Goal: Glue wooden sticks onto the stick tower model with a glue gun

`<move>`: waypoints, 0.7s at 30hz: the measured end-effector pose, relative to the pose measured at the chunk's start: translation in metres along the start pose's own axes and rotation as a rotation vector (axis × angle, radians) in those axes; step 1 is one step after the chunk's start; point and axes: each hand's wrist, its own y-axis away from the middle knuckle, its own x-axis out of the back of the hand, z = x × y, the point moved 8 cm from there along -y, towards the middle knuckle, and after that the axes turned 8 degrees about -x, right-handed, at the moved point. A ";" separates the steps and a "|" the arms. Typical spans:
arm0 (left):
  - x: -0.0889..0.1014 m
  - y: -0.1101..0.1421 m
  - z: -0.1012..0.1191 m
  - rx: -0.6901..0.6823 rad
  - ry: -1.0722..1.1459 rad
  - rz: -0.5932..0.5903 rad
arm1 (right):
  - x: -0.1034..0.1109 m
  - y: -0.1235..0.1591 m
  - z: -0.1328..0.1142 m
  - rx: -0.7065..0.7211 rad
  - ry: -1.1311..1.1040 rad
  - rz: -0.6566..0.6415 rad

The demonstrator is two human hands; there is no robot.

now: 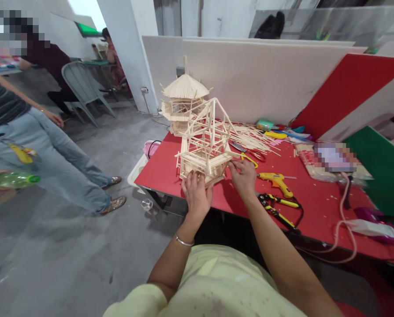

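A pavilion frame built of thin wooden sticks (208, 147) stands at the near left part of the red table (164, 160), its roof bars still open to view. My left hand (197, 192) grips its front lower edge, with the fingertips over the rim. At the model's right corner, my right hand (244, 177) has thumb and fingers pinched together. What lies in that pinch is too small to make out. Behind stands a second stick pavilion (186, 90) with a layered, pointed roof.
Loose sticks (250, 134) lie behind the model. To the right are red-handled pliers (258, 154), a yellow glue gun (278, 181), yellow-black pliers (279, 209) and a pink cable (340, 224). A person in jeans (61, 154) stands at left, a green bottle (15, 179) beside them.
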 end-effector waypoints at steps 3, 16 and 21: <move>0.008 -0.002 -0.002 -0.023 0.006 0.044 | 0.001 0.002 -0.001 0.011 -0.005 -0.013; 0.055 -0.039 -0.101 0.110 0.219 0.291 | 0.006 0.035 -0.017 -0.025 -0.129 -0.104; 0.039 -0.052 -0.109 0.103 0.291 0.220 | 0.001 0.034 -0.019 -0.057 -0.141 -0.145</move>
